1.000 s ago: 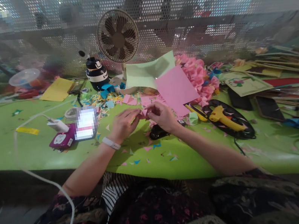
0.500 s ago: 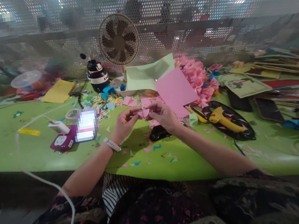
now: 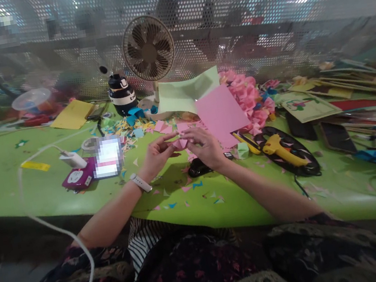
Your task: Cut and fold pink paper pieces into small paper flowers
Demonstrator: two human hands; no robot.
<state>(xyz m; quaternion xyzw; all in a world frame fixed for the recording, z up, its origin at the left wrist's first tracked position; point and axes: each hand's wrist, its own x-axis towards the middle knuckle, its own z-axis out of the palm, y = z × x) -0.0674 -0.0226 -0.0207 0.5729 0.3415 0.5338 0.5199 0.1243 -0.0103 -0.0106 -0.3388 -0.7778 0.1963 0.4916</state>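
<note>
Both hands meet above the green table around a small folded pink paper piece. My left hand, with a white wristband, pinches its left side. My right hand pinches its right side, fingers curled over it. Under the right hand lies a dark object on the table. Behind the hands lies a pink paper sheet, and a pale green sheet leans behind it.
A small fan and a black bottle stand at the back. A yellow glue gun rests on a black tray at right. A pile of pink paper flowers, a phone, a charger with white cable and paper scraps lie around.
The hands lifted the pink piece slightly off the table and keep working it between the fingertips; the view shifted a little. Nothing else moved.
</note>
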